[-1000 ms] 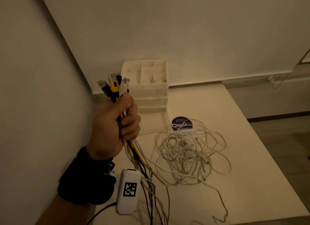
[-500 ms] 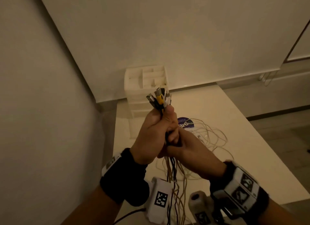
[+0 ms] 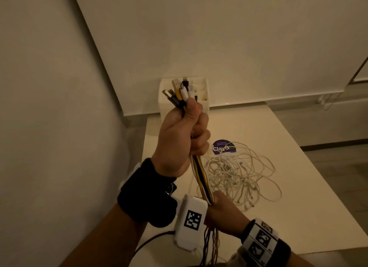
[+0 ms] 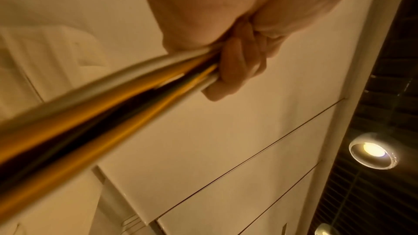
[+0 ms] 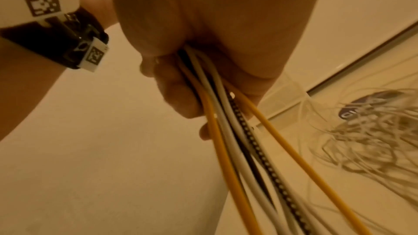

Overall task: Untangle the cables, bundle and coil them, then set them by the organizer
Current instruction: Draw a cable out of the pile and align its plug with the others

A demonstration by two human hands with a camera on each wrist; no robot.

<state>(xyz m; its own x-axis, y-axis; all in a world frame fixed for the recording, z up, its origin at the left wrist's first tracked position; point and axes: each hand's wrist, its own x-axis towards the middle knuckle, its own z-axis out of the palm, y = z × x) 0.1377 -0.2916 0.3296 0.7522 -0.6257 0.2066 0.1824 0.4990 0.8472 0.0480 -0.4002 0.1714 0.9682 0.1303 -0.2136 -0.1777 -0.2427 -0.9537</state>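
A bundle of yellow, black and white cables (image 3: 201,177) stands upright in front of me. My left hand (image 3: 185,135) grips it in a fist just under the plugs (image 3: 180,91), which fan out above my thumb. Lower down, my right hand (image 3: 221,207) is wrapped round the same bundle, and the loose ends hang below it. The right wrist view shows the cables (image 5: 237,149) leaving my right hand (image 5: 185,87); in the left wrist view they (image 4: 101,110) run blurred from my left fist (image 4: 233,63). The white organizer (image 3: 201,96) stands behind the plugs against the wall.
A tangled heap of thin white cables (image 3: 239,175) lies on the white table (image 3: 298,197), partly over a round purple sticker (image 3: 223,147). A wall closes off the left side. The table's right edge drops to the floor.
My right hand has slid down the bundle from just under my left fist to well below it. My left hand has lifted the plugs higher, in front of the organizer.
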